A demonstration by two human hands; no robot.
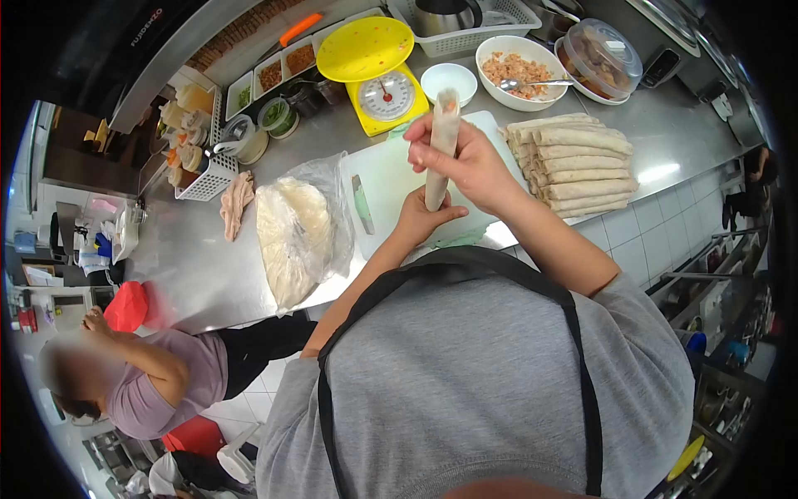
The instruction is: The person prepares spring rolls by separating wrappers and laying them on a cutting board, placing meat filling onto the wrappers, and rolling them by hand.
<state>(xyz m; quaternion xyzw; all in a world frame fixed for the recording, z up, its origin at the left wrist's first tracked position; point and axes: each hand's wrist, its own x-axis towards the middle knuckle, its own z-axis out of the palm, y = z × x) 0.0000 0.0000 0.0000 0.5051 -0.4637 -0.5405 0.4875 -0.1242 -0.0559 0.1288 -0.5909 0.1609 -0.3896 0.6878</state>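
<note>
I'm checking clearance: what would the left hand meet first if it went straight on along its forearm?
Besides the roll it holds, the left hand would probably meet the right hand first, though depth is unclear and it might pass beneath.

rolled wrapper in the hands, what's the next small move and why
Probably lay the rolled wrapper on the stack of rolls to the right: it already looks tube-shaped like those, and the left hand and right hand hold it over the cutting board.
</note>
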